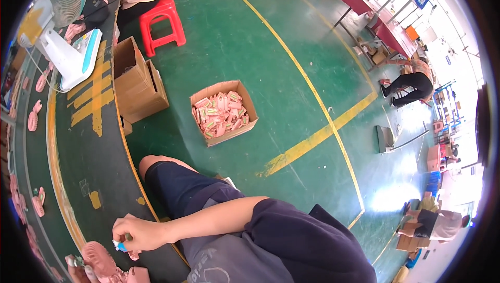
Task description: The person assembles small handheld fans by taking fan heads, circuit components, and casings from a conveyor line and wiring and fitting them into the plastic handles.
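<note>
At the lower edge, a ribbed pink part [99,258] is being kept beside the left hand [77,271] over the dark worktop [104,168]; whether it is being grasped cannot be told. The right hand [138,232] is being held curled above a small pink piece [135,255], its grip's contents being hidden. Pink pieces [221,111] are being contained by a cardboard box [234,136].

Green floor [281,116]; red stool [159,11]
</note>
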The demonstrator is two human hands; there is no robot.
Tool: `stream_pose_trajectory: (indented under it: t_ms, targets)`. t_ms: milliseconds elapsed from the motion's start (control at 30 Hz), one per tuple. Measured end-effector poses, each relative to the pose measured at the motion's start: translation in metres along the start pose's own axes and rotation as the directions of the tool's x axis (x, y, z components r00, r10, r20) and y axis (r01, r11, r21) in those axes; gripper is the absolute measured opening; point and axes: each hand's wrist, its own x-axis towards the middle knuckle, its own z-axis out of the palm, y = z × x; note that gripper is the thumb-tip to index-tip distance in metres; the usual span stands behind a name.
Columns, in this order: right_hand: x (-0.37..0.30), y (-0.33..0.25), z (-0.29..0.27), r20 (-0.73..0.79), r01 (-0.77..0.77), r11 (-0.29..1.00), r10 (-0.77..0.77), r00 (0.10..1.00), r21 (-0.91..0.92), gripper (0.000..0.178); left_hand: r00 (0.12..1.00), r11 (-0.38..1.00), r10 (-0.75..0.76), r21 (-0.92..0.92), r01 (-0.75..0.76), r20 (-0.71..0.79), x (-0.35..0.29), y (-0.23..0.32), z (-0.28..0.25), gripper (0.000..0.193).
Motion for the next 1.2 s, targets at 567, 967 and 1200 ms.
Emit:
stream_pose_trajectory:
  t_ms: [567, 967, 1200]
  targets:
    - [0.024, -0.001, 0.042, 0.028, 0.379, 0.764, -0.429, 0.903, -0.522, 0.009, 0.985, 0.982, -0.164, -0.086, 0.169, 0.059, -0.025, 0.026, 0.017, 0.026]
    - [-0.007, -0.04, 0.01, 0.137, 0.31, 0.771, -0.283, 0.949, -0.556, 0.022, 0.977, 0.964, -0.12, -0.213, 0.156, 0.176, -0.027, 0.044, 0.034, 0.015]
    - [0.003, -0.048, 0.019, 0.133, 0.334, 0.756, -0.316, 0.94, -0.563, 0.02, 0.978, 0.996, 0.008, -0.089, 0.01, 0.208, -0.026, 0.039, 0.023, 0.018]
